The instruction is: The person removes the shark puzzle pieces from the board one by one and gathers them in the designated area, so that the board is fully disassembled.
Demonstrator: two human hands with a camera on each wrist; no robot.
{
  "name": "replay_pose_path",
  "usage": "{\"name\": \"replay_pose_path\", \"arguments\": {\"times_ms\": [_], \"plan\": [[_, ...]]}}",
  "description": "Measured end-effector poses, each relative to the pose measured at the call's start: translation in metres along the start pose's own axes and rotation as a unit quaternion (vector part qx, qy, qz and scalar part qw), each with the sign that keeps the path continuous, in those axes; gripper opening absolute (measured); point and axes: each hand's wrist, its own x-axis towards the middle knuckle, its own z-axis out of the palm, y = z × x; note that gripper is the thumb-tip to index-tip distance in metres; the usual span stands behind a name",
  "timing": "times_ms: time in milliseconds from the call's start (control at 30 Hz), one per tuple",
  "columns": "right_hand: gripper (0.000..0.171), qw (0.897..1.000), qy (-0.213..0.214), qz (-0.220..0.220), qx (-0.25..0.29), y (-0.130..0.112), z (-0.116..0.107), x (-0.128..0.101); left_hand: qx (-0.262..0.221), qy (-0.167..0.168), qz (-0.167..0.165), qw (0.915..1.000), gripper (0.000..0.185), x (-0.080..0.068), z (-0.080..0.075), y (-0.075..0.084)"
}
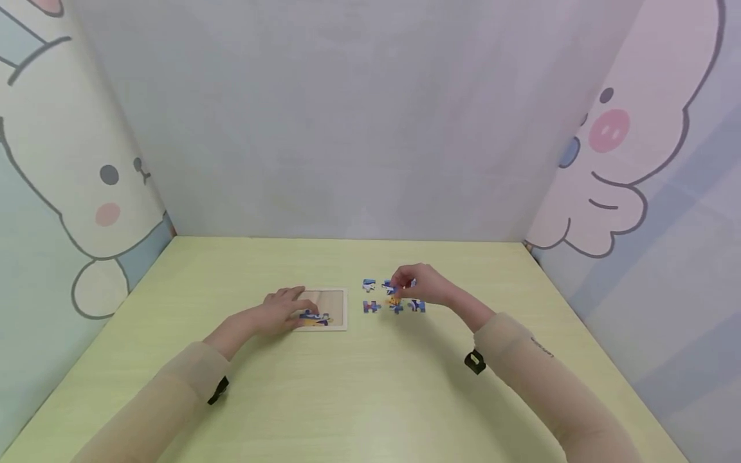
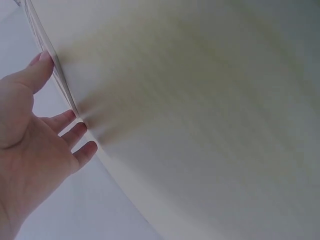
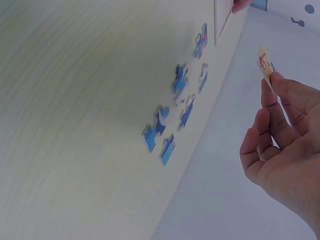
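Observation:
A shallow puzzle tray [image 1: 345, 310] with a pale border lies on the table, a few joined blue and yellow pieces [image 1: 317, 320] in its near part. My left hand [image 1: 280, 312] rests on the tray's left side with fingers spread, covering that end. From the left wrist view, the thumb and fingertips of that left hand [image 2: 42, 125] touch down along the edge. Raised above the loose pieces, my right hand [image 1: 427, 284] pinches a yellow puzzle piece [image 3: 264, 62] between thumb and index finger, its other fingers loosely bent.
Several loose blue-and-white puzzle pieces [image 1: 371, 307] lie in two rough rows right of the tray, under and around my right hand. The pale yellow table [image 1: 359, 386] runs back to a grey-white wall [image 1: 359, 128]. Cartoon-printed panels [image 1: 613, 193] stand at both sides.

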Motion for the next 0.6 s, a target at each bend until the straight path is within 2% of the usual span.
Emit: {"name": "replay_pose_path", "arguments": {"times_ms": [200, 600], "plan": [[0.012, 1.000, -0.011, -0.009, -0.003, 0.014, -0.003, -0.017, 0.000, 0.006, -0.004, 1.0000, 0.029, -0.001, 0.003, -0.004], [0.011, 0.999, -0.032, 0.007, -0.010, 0.036, -0.001, -0.044, 0.006, -0.004, -0.005, 1.0000, 0.031, 0.000, 0.001, -0.003]]}}
